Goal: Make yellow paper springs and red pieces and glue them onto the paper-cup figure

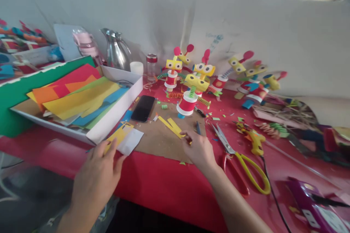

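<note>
My left hand [98, 174] rests at the front of the table with fingers stretched and thumb apart, fingertips at a yellow paper piece [120, 133] with cut-out shapes. A white paper piece [131, 141] lies against it. My right hand [199, 152] has its fingers curled over the near end of yellow paper strips [170, 126] on a brown cardboard sheet [153, 142]. Its fingertips close on one strip. Just beyond stands a paper-cup figure [188, 103] with a yellow head and spring-folded arms. To the right of this hand lie large scissors [229, 149].
A white box [115, 116] of coloured paper stands left. A phone [143, 108] lies on the cardboard. Behind are a steel jug [117, 51], a glass jar [151, 66] and several more figures. Right: a yellow glue gun [257, 142], its cable, and a purple packet [308, 200].
</note>
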Demonstrator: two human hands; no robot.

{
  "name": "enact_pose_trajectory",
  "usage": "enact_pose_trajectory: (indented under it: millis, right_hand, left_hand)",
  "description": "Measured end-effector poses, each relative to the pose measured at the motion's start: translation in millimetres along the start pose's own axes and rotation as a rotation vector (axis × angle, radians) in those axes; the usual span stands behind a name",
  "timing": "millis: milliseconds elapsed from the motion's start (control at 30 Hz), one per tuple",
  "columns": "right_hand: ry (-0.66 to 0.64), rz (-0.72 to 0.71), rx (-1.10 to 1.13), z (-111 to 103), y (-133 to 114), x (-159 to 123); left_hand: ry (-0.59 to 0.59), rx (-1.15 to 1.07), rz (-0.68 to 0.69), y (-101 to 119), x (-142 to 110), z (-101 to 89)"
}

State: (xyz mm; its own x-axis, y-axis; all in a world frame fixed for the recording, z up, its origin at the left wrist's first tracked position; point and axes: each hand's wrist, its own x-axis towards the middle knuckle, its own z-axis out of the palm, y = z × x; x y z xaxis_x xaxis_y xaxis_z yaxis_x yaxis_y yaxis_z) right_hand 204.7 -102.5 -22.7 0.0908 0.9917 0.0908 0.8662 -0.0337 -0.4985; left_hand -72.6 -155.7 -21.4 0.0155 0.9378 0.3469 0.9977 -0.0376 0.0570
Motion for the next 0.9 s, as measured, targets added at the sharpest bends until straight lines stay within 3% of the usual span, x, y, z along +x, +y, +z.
enact_pose_trajectory:
  millis: [67, 133, 233, 300, 367, 500, 600, 700, 767, 900]
  right_hand:
    - [-0.007, -0.041, 0.103, -1, -1, 0]
    - [-0.038, -0.102, 0.243, -1, -3, 1]
    - [-0.077, -0.162, 0.412, -3, -4, 3]
    - [-0.062, -0.163, 0.479, -4, -1, 7]
    - [-0.043, -0.141, 0.516, -5, 3, 10]
    - [-0.075, -0.057, 0.489, -10, 9, 13]
    - [-0.148, -0.024, 0.471, -15, 9, 13]
    - [-0.219, -0.048, 0.373, -21, 12, 12]
    - [-0.16, -0.025, 0.184, -25, 15, 12]
    - [-0.023, 0.0, -0.179, -23, 18, 12]
  left_hand:
    - [-0.038, -0.233, 0.047, 21, 12, -4.5]
    - [-0.191, -0.519, 0.052, 47, 30, -1.2]
    - [-0.447, -1.008, -0.124, 90, 61, 13.1]
    - [-0.5, -1.3, -0.272, 112, 80, 23.1]
    - [-0.531, -1.445, -0.378, 123, 96, 30.7]
    - [-0.431, -1.557, -0.568, 114, 118, 39.2]
    - [-0.372, -1.512, -0.601, 98, 124, 40.8]
    - [-0.374, -1.417, -0.52, 89, 121, 38.7]
    - [-0.373, -1.372, -0.43, 86, 118, 37.5]
    - [-0.489, -1.252, -0.258, 83, 112, 43.1]
